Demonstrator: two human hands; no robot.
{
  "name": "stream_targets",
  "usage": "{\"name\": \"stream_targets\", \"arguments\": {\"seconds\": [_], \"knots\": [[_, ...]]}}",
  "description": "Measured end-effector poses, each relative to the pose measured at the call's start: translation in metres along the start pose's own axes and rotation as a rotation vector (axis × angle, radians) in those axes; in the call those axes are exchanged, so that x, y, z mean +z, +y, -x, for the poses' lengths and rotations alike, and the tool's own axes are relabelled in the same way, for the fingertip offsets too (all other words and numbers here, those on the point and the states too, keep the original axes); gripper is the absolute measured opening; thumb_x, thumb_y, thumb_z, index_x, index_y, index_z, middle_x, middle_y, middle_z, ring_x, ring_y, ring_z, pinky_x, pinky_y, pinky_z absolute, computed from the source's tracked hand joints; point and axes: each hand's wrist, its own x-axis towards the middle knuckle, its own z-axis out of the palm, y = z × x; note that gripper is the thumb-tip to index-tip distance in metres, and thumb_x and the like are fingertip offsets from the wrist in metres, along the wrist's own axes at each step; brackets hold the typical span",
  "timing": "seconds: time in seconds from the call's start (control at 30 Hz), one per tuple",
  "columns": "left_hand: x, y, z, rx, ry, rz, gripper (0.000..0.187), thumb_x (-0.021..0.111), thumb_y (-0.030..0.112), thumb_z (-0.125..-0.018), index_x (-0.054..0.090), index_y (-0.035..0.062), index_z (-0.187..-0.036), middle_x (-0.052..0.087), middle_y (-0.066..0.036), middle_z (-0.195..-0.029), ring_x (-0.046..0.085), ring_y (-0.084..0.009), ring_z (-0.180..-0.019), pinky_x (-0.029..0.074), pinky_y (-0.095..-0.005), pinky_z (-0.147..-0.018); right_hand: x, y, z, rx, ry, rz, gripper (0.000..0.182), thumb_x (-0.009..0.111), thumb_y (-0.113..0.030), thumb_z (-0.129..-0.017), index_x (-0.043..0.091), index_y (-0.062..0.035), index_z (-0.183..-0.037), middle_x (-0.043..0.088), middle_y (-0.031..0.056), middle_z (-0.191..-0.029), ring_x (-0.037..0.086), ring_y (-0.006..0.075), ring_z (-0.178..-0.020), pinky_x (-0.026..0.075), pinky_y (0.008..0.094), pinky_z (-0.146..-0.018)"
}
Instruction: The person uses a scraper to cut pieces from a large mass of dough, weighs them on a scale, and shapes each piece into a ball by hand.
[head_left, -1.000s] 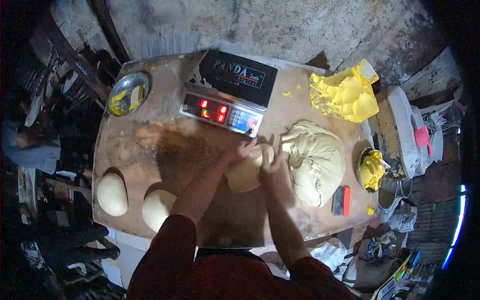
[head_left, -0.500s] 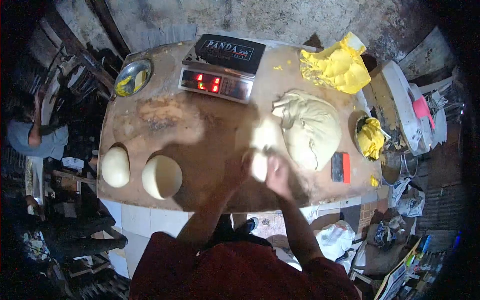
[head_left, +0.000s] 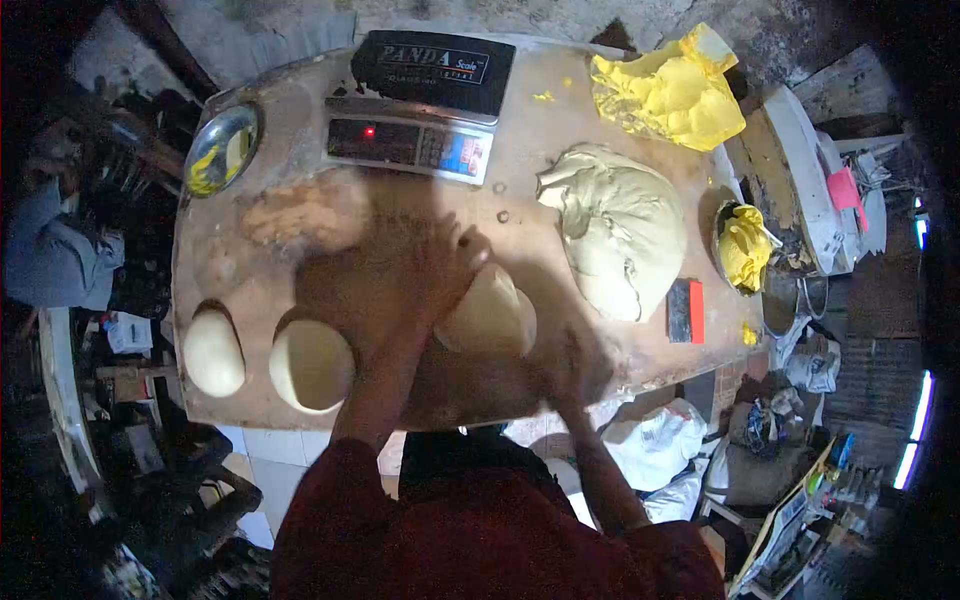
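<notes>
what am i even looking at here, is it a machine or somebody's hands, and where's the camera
No machine arm here: these are a person's own two bare hands. Every picture comes from one camera worn on their head, looking forward and down. The left hand is by the upper left side of a pale piece of what looks like dough. The right hand is dark and blurred, to the lower right of it. I can't tell whether either has a firm grip.

On the brown worktop there's also a digital scale, a big dough lump to the right, two smooth dough balls to the left, a shiny dish, a red and black block and a yellow mass.
</notes>
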Motion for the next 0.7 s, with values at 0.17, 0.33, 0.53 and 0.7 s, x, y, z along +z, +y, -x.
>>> {"name": "stream_targets", "arguments": {"seconds": [0.17,0.33,0.53,0.7], "knots": [[0.048,-0.068,-0.091,-0.231,-0.437,0.963,0.037,0.040,0.030,-0.092,0.050,-0.0003,-0.111,0.040,-0.017,-0.125,0.046,-0.0242,-0.107,0.038,-0.0388,-0.091,0.097,-0.075,-0.125,0.038,0.002,-0.672,0.078,0.069,-0.020,-0.071,0.026,-0.0048,-0.134,0.041,0.0193,-0.127,0.041,0.0275,-0.118,0.033,0.0418,-0.098],[-0.070,0.007,-0.087,-0.042,-0.307,1.197,0.040,0.038,0.036,-0.092,0.045,0.0021,-0.112,0.048,-0.012,-0.111,0.047,-0.0199,-0.104,0.042,-0.0342,-0.087,0.088,-0.127,-0.179,-0.420,-0.109,-0.118,0.054,0.068,-0.022,-0.071,0.049,-0.0163,-0.122,0.042,0.0158,-0.129,0.051,0.0270,-0.107,0.045,0.0412,-0.086],[-0.119,0.051,0.049,-0.416,0.094,1.830,0.061,0.051,0.041,-0.085,0.030,-0.0018,-0.123,0.043,-0.018,-0.115,0.047,-0.0292,-0.101,0.040,-0.0409,-0.087,0.048,-0.104,-0.067,-0.906,-0.100,0.231,0.034,0.066,-0.019,-0.069,0.060,-0.0188,-0.102,0.050,0.0123,-0.123,0.057,0.0274,-0.094,0.049,0.0378,-0.075],[-0.041,0.022,0.256,-0.441,0.304,0.574,0.045,0.057,0.025,-0.082,0.043,-0.0049,-0.112,0.048,-0.022,-0.105,0.048,-0.0329,-0.097,0.042,-0.0415,-0.080,0.036,-0.005,0.057,-0.474,-0.794,0.270,0.034,0.059,-0.023,-0.078,0.055,-0.0078,-0.108,0.051,0.0174,-0.118,0.047,0.0323,-0.111,0.038,0.0405,-0.093]]}}
